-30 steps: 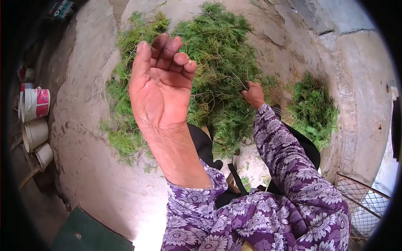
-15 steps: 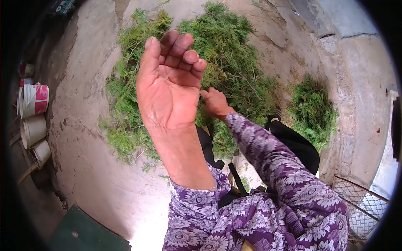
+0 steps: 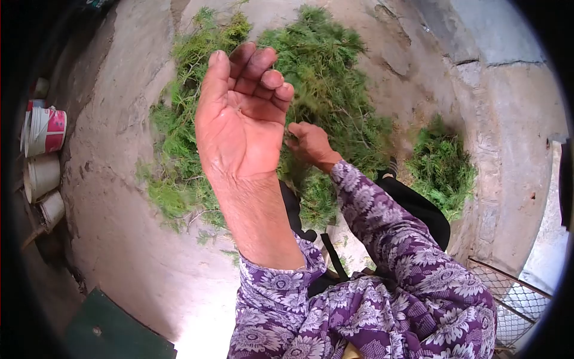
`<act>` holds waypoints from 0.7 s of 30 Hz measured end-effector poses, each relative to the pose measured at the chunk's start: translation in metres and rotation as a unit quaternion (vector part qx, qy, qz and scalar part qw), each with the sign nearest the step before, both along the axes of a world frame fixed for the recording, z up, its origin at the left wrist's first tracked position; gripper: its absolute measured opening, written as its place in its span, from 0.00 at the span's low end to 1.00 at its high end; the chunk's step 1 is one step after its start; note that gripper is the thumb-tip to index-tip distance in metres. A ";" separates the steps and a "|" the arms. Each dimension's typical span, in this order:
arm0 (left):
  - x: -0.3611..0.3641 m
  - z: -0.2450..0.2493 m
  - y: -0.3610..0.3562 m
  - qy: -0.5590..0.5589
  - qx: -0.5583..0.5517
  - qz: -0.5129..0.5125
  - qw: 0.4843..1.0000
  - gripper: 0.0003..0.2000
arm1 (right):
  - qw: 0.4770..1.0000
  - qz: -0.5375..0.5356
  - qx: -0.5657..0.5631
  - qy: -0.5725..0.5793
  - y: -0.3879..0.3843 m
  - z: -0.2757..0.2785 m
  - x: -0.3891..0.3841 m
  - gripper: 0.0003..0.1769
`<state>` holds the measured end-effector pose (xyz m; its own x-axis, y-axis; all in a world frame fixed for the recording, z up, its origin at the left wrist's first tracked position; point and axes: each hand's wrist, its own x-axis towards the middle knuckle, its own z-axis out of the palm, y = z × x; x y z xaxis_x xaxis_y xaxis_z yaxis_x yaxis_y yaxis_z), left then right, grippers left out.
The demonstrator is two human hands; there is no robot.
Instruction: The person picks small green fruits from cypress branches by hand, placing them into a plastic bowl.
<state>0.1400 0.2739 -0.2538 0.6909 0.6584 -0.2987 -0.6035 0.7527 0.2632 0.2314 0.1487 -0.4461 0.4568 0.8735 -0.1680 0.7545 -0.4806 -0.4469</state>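
My left hand (image 3: 242, 125) is raised close to the camera, palm towards me. Its fingers are loosely bent and apart, with nothing in them. Behind and to the right of it, my right hand (image 3: 312, 143) is low among the cut evergreen branches (image 3: 323, 66), fingers closed around a green branch. The grip itself is partly hidden behind my left wrist. Feathery green sprays (image 3: 176, 134) spread out on the left, some of them blurred. Both arms wear purple flowered sleeves (image 3: 382, 209).
A smaller clump of greenery (image 3: 443, 164) lies to the right, beside my dark-trousered leg (image 3: 418, 200). White buckets (image 3: 45, 131) stand along the left edge. A dark green panel (image 3: 113, 329) is at the lower left, and wire mesh (image 3: 508, 299) at the lower right.
My right hand has turned and risen slightly, and its fist shows more. Some sprays on the left have shifted and blurred. My left hand keeps nearly the same place.
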 end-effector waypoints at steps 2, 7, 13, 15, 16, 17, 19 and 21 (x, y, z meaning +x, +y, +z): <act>-0.001 -0.001 0.000 -0.005 0.001 0.001 1.000 0.13 | 0.988 -0.036 0.112 0.100 0.002 0.027 0.006 0.12; -0.002 0.001 -0.002 0.011 -0.003 0.006 1.000 0.13 | 0.893 -0.112 0.254 0.354 -0.003 0.096 0.011 0.11; -0.005 -0.002 -0.001 -0.006 -0.001 -0.001 1.000 0.14 | 0.804 -0.280 0.296 0.434 -0.025 0.116 0.043 0.13; -0.007 -0.001 -0.002 0.004 0.002 0.007 1.000 0.14 | 0.766 -0.316 0.347 0.439 -0.037 0.128 0.060 0.13; -0.006 0.001 -0.002 0.010 0.009 0.013 1.000 0.14 | 0.712 -0.316 0.402 0.481 -0.043 0.136 0.071 0.13; -0.005 0.000 -0.001 0.009 0.011 0.012 1.000 0.14 | 0.651 -0.314 0.456 0.519 -0.046 0.143 0.082 0.13; -0.005 -0.002 -0.001 -0.003 0.010 0.001 1.000 0.14 | 0.601 -0.265 0.523 0.543 -0.051 0.151 0.096 0.14; -0.004 -0.001 -0.002 -0.006 0.009 0.000 1.000 0.14 | 0.550 -0.122 0.595 0.573 -0.059 0.152 0.117 0.17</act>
<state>0.1358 0.2720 -0.2546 0.6944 0.6632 -0.2793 -0.6063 0.7482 0.2693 0.3480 0.0899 -0.2938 0.7752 0.6120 0.1570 -0.3718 0.6428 -0.6698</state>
